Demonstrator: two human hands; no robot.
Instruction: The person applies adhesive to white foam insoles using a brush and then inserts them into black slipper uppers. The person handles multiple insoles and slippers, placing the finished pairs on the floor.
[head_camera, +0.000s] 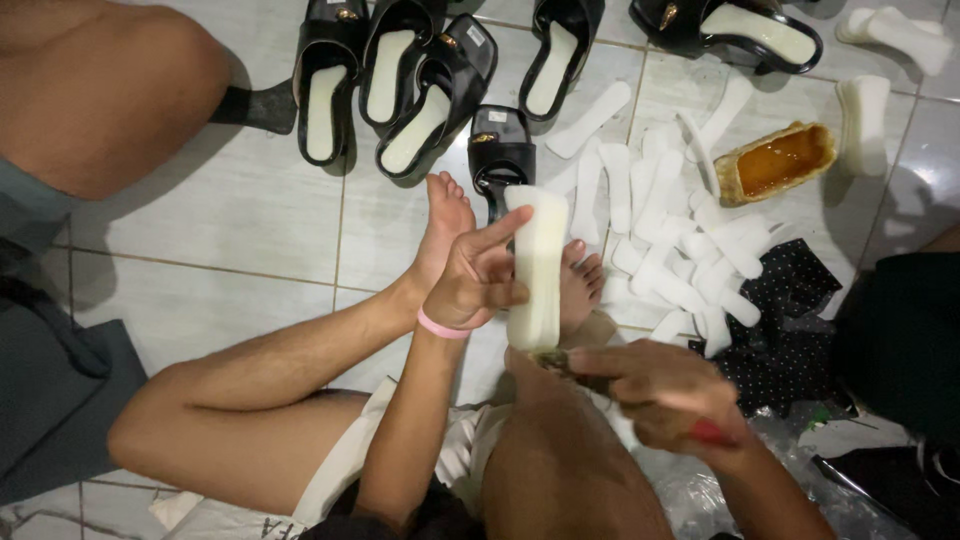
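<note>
Gripping a white insole (538, 268) upright, left hand (478, 282) is steadying it while right hand (655, 392) (blurred) is clutching a brush (560, 362) at its base

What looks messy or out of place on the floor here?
The white insoles lie in a loose, overlapping heap rather than stacked. The open tub of amber glue sits right at the heap's edge. The black sandals point different ways. Nothing looks spilled.

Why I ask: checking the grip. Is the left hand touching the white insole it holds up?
Touching. The head view shows the left hand with fingers pressed against the edge of the upright white insole, no gap visible.
</note>
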